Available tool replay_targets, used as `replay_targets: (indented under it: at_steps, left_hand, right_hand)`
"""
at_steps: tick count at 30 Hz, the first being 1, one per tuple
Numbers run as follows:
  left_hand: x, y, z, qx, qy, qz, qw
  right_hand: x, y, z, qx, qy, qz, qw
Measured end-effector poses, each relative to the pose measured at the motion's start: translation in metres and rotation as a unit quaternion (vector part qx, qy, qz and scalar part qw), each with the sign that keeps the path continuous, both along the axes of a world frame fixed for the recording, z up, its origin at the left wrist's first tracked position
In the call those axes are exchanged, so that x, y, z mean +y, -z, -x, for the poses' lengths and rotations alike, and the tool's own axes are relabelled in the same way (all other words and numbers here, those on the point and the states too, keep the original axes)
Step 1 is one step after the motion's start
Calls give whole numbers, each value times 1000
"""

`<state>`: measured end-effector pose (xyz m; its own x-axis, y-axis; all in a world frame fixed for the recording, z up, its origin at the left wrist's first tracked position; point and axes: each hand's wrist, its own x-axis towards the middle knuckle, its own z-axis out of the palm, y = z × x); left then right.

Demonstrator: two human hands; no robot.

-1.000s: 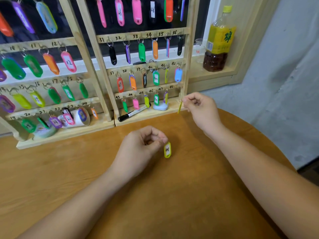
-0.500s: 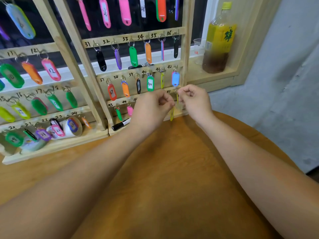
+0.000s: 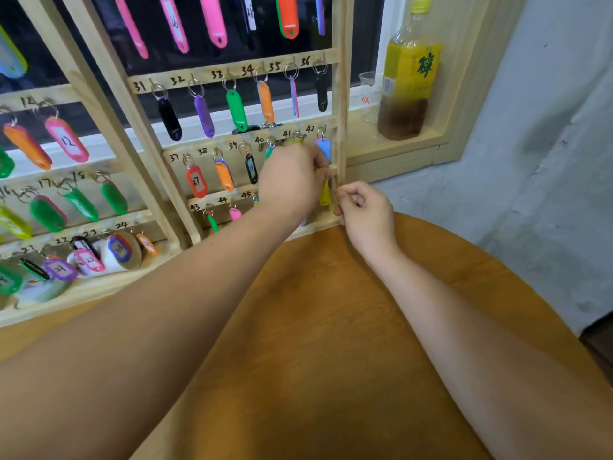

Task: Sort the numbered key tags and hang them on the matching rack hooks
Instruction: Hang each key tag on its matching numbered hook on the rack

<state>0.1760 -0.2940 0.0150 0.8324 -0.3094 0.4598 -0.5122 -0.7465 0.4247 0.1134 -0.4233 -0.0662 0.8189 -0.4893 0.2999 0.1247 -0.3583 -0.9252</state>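
Note:
Two wooden racks point(image 3: 339, 94) with numbered hooks stand at the back of the table, with coloured key tags on most hooks. My left hand point(image 3: 292, 180) reaches to the right end of the bottom row and pinches the ring of a yellow key tag point(image 3: 324, 194), which hangs just below its fingers. It covers the hooks after 45. My right hand point(image 3: 361, 207) is beside the rack's right post with fingers curled, pinching a thin yellow tag point(image 3: 334, 185) seen edge-on. A blue tag point(image 3: 324, 148) hangs on hook 42 just above.
A round wooden table point(image 3: 331, 343) lies under both forearms. A bottle of yellow-labelled drink point(image 3: 408, 81) and a small glass point(image 3: 366, 81) stand on the window ledge to the right. White rolls with tags point(image 3: 112, 250) sit at the left rack's foot.
My left hand carried the yellow tag from the table up to the rack's bottom row. My right hand stayed at the rack's right post and dropped slightly. The camera moved closer.

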Motion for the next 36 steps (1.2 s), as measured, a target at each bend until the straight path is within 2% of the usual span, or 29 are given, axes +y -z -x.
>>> replay_targets:
  at_steps: [7, 11, 14, 18, 21, 30, 36]
  left_hand:
    - [8, -2, 11, 5, -6, 27, 1000]
    - [32, 5, 47, -26, 8, 35, 999]
    - [64, 31, 72, -4, 16, 18, 1000]
    - [111, 69, 82, -1, -13, -15, 1000]
    - [138, 80, 76, -25, -37, -39, 998]
    - [155, 86, 55, -77, -104, -156, 979]
    - [159, 89, 55, -56, -92, -134, 985]
  right_hand:
    - [6, 3, 10, -20, 28, 38, 999]
    - [15, 1, 20, -39, 10, 136, 990]
    - [27, 4, 19, -49, -20, 206, 977]
    - [45, 16, 14, -67, -48, 313, 946]
    - [54, 20, 11, -46, -35, 363, 930]
    - [62, 30, -5, 62, -39, 417, 906]
    - [66, 30, -13, 97, -13, 406, 908]
